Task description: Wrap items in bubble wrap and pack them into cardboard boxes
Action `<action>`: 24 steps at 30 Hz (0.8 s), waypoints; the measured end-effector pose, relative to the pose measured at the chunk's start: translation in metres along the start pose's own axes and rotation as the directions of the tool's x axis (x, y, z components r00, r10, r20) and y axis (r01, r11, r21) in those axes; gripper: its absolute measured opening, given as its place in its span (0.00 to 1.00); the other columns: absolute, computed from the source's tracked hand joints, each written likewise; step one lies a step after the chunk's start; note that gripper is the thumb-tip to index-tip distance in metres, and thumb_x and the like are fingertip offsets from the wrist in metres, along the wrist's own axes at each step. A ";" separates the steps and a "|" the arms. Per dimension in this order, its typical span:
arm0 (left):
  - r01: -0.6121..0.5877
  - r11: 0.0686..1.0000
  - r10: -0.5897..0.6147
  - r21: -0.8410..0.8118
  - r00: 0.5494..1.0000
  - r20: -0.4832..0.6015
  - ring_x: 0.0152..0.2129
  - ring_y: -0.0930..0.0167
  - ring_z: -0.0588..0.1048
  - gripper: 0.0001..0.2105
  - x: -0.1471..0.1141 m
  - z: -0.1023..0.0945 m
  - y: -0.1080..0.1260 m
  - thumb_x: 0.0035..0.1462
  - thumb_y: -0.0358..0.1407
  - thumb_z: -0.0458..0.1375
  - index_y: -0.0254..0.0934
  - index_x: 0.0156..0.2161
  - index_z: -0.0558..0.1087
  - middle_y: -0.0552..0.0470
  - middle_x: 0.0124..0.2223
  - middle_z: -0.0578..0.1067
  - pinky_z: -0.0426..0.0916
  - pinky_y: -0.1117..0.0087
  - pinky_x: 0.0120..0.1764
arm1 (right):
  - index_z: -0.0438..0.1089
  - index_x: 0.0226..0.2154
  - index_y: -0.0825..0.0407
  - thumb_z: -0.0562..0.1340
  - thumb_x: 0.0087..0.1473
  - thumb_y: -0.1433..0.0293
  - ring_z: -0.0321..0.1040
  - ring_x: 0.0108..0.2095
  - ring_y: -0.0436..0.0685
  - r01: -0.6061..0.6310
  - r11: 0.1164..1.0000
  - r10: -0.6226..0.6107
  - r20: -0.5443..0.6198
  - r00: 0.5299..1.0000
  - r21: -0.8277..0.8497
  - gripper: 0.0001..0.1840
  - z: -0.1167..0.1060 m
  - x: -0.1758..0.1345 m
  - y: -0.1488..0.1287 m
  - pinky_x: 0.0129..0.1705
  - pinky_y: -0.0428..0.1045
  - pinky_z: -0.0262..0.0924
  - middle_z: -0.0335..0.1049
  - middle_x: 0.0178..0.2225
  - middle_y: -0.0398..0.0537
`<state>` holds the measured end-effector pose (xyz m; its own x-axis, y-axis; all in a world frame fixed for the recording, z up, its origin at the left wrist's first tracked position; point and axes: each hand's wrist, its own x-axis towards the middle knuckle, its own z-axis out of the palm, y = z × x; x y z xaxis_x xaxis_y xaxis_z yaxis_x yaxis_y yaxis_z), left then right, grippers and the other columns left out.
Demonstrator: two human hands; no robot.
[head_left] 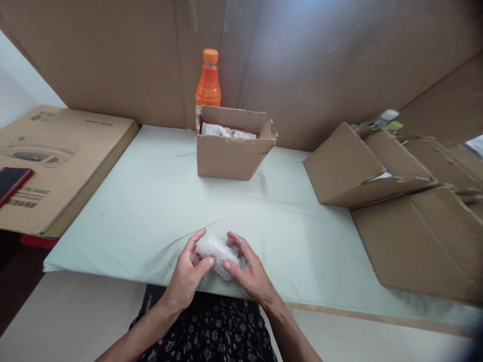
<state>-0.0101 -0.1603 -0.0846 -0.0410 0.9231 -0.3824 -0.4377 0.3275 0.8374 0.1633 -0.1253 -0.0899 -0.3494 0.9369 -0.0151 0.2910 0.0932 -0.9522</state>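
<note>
A small bundle of clear bubble wrap [216,253] lies between my two hands, just over the near edge of the table. From its left side, my left hand [190,266] grips it with the thumb on top. On the other side my right hand [247,266] holds it too, thumb pressed on the plastic and fingers curled around the far end. Whatever the wrap encloses cannot be made out. Farther back stands an open cardboard box [230,157] with white and red packets inside.
An orange bottle [209,83] stands behind the box, against a cardboard wall [320,65]. Open cardboard boxes [418,236] crowd the right side. On the left lies a flat carton [86,151] with a dark red-edged phone [13,183] on it. A pale green cloth [143,211] covers the table.
</note>
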 end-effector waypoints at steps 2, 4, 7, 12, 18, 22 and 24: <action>-0.032 0.998 0.030 0.057 0.999 0.040 0.38 0.70 0.75 0.36 0.006 -0.002 0.001 0.54 0.41 0.65 0.36 0.65 0.58 0.48 0.44 0.77 0.70 0.70 0.43 | 0.70 0.53 0.51 0.64 0.56 0.57 0.73 0.46 0.60 -0.074 0.992 0.063 0.101 0.993 0.103 0.25 -0.006 0.004 -0.002 0.47 0.53 0.68 0.75 0.49 0.53; -0.124 0.972 0.108 0.201 0.990 0.087 0.38 0.68 0.76 0.33 0.017 -0.005 0.011 0.55 0.42 0.63 0.36 0.64 0.59 0.46 0.44 0.77 0.71 0.67 0.43 | 0.74 0.44 0.52 0.63 0.57 0.57 0.74 0.38 0.57 -0.094 0.988 0.079 0.127 0.989 0.119 0.18 -0.017 0.012 -0.009 0.40 0.50 0.69 0.77 0.39 0.49; -0.443 0.728 0.415 0.524 0.892 0.178 0.44 0.64 0.75 0.27 0.047 -0.003 0.053 0.57 0.41 0.61 0.39 0.61 0.63 0.44 0.50 0.75 0.71 0.61 0.48 | 0.75 0.39 0.52 0.63 0.57 0.57 0.72 0.33 0.56 -0.053 0.999 0.053 0.067 0.996 -0.003 0.16 -0.048 0.034 -0.028 0.35 0.48 0.68 0.77 0.34 0.47; -0.659 -0.099 0.775 0.746 0.419 0.473 0.59 0.58 0.66 0.22 0.130 0.027 0.153 0.59 0.32 0.58 0.36 0.59 0.66 0.40 0.58 0.71 0.61 0.51 0.60 | 0.76 0.38 0.50 0.63 0.57 0.55 0.71 0.29 0.55 0.090 0.952 -0.121 -0.090 0.989 -0.293 0.16 -0.123 0.093 -0.077 0.30 0.47 0.66 0.76 0.31 0.45; -0.570 -0.326 0.688 0.754 0.403 0.603 0.50 0.61 0.73 0.10 0.182 0.037 0.168 0.59 0.23 0.52 0.35 0.40 0.74 0.47 0.39 0.78 0.58 0.49 0.60 | 0.74 0.43 0.48 0.64 0.57 0.56 0.71 0.32 0.55 0.259 0.786 -0.437 -0.208 0.875 -0.561 0.17 -0.180 0.184 -0.132 0.35 0.50 0.65 0.76 0.35 0.45; -0.598 -0.338 0.698 0.727 0.359 0.619 0.47 0.65 0.75 0.11 0.177 0.027 0.147 0.60 0.23 0.52 0.37 0.41 0.73 0.49 0.42 0.79 0.58 0.50 0.61 | 0.77 0.41 0.48 0.63 0.58 0.58 0.69 0.35 0.56 0.352 0.553 -0.503 0.035 0.864 -0.755 0.13 -0.182 0.256 -0.141 0.37 0.52 0.63 0.76 0.36 0.45; -0.602 -0.328 0.709 0.729 0.354 0.611 0.47 0.65 0.75 0.12 0.177 0.025 0.144 0.60 0.23 0.52 0.39 0.42 0.73 0.49 0.42 0.79 0.58 0.49 0.61 | 0.79 0.39 0.48 0.65 0.56 0.61 0.69 0.38 0.58 0.427 0.395 -0.482 0.212 0.850 -0.813 0.11 -0.169 0.290 -0.136 0.39 0.53 0.62 0.76 0.37 0.46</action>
<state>-0.0580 0.0554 -0.0217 0.2237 0.6816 0.6967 0.8224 -0.5156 0.2403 0.1732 0.1904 0.0871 -0.6261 0.6799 0.3817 0.6901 0.7111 -0.1347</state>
